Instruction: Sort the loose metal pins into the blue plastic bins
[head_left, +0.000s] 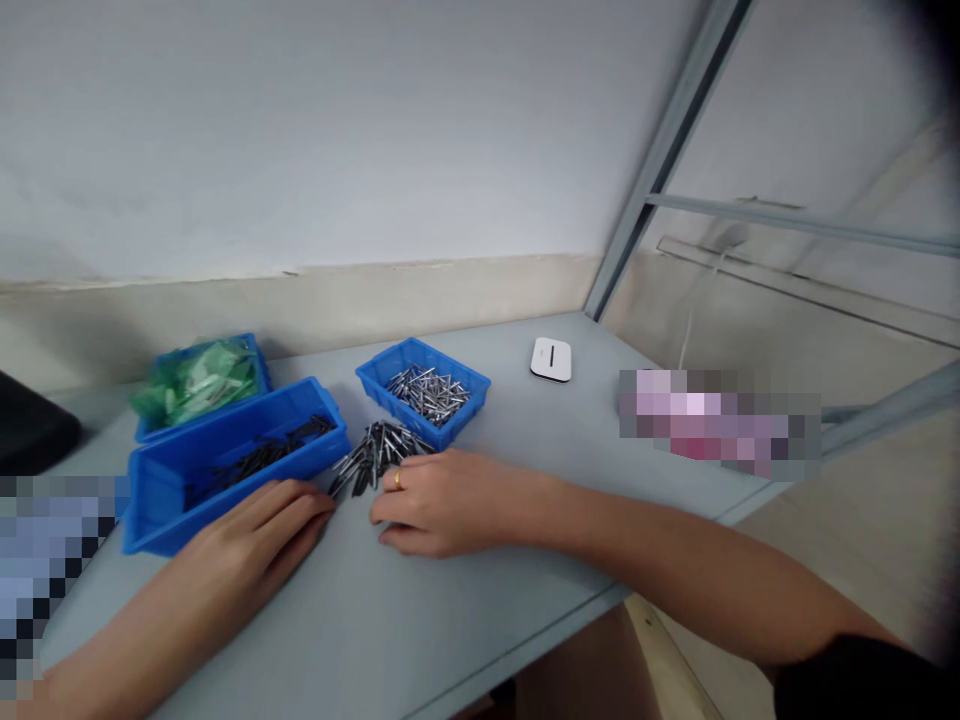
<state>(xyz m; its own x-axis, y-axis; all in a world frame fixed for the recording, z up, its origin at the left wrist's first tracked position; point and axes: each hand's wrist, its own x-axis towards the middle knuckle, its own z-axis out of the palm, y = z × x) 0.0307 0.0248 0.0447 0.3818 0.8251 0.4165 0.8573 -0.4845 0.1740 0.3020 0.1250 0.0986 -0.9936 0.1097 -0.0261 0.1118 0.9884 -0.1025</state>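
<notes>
On the grey table lies a pile of slim silver-and-dark pieces point(379, 450), too small to name exactly. Fingers pressed together, my left hand point(274, 530) rests by the pile's near left edge, beside a long blue bin point(154, 500). That bin holds thin dark pieces point(262, 460). My right hand point(446, 505), with a ring on one finger, is palm down at the pile's near right side. Its fingers curl inward, and whatever either hand pinches is hidden. Behind the pile, a smaller blue bin point(448, 436) contains many shiny silver pins point(431, 393).
Another blue bin point(262, 365) at the back left carries green plastic bags point(206, 380). A white square device point(551, 360) sits at the back right. Blurred-out items point(697, 415) lie at the right edge, near a metal frame point(637, 220). A dark object point(30, 425) stands far left.
</notes>
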